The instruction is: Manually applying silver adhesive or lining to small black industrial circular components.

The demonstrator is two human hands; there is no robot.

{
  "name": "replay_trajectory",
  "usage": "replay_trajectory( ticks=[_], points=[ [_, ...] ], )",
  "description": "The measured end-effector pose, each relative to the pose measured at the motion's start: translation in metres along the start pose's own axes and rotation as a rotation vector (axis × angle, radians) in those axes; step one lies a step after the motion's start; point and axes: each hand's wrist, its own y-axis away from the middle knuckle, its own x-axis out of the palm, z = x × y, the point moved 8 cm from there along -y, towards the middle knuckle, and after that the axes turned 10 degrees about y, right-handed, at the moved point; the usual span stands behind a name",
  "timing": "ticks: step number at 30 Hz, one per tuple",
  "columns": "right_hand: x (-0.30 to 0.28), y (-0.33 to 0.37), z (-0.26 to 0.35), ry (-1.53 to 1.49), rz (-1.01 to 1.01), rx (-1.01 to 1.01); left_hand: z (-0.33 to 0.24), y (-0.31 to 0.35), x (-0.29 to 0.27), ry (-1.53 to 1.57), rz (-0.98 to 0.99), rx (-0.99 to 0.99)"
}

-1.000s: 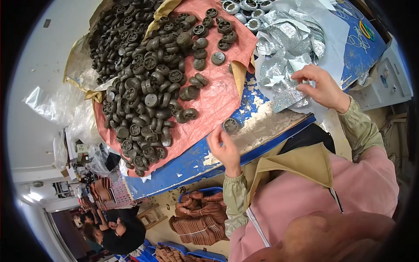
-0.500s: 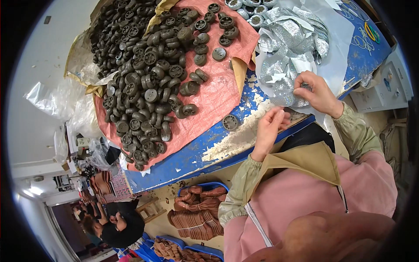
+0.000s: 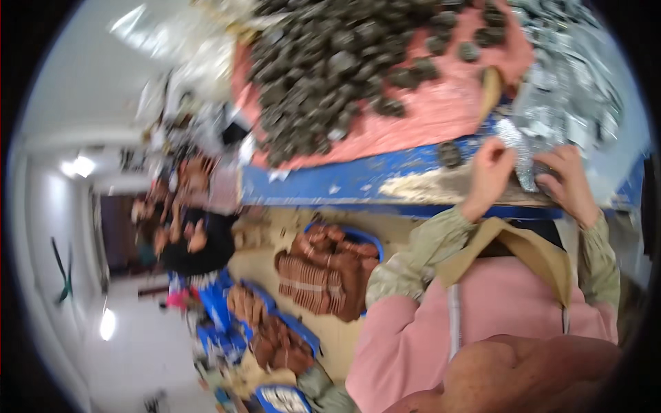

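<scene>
Both hands are over the blue table's near edge at the right, smeared by motion. My left hand point(image 3: 490, 175) is closed, its fingers curled beside a glittery silver strip point(image 3: 518, 155). Whether it grips the strip is unclear. On the strip's other side, my right hand point(image 3: 570, 180) is bent with thumb and fingers close together around something dark that I cannot make out. The strip runs down between the hands from a heap of silver glittery pieces point(image 3: 561, 96). A single dark wheel point(image 3: 449, 154) lies on the table left of my left hand.
A large pile of dark wheels point(image 3: 323, 76) covers a pink sheet point(image 3: 413, 113) on the blue table point(image 3: 317, 184). Below stand blue tubs with bundled brown pieces point(image 3: 313, 279). A person in black point(image 3: 200, 241) works at the far left. Clear plastic bags point(image 3: 186, 41) lie behind.
My view has swung left, so the table sits higher and farther right. My right hand has dropped from the silver heap to the table edge, level with my left hand.
</scene>
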Motion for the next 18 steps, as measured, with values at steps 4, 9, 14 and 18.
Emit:
replay_trajectory(
  ticks=[4,9,14,18],
  points=[
    [0.023,0.014,-0.040,0.026,0.113,0.084,-0.027,-0.015,0.014,0.024,0.035,0.110],
    [0.026,0.005,-0.036,-0.178,0.001,0.232,-0.015,-0.017,0.016,0.041,0.087,0.088],
    [0.051,-0.002,-0.036,0.242,-0.047,-0.069,0.014,-0.014,0.025,0.232,0.188,0.017],
    [0.058,-0.003,-0.041,0.339,-0.076,-0.072,-0.011,-0.012,0.027,0.405,0.127,-0.032]
  ],
)
